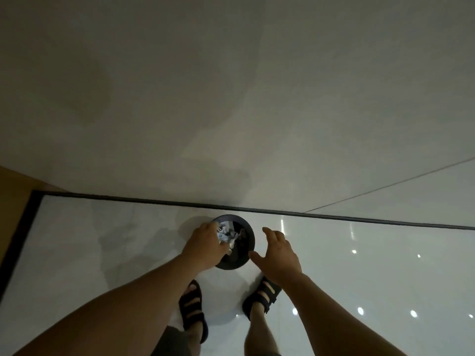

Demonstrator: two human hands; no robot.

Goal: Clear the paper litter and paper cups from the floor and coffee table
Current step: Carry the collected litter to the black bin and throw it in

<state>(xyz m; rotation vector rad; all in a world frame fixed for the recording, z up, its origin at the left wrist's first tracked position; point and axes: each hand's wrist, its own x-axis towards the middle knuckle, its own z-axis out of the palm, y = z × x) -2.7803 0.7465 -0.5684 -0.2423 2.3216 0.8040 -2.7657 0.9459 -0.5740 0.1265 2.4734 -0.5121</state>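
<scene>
Fingers of the left hand grip crumpled paper, print unreadable, over the bin; right hand open-fingered, empty.

Two hands, the left hand and the right hand. One round dark bin. Two black strapped sandals, a left sandal and a right sandal. Crumpled paper inside the bin: a jumble of white scraps, number impossible to tell. One dark skirting strip behind the bin.
</scene>
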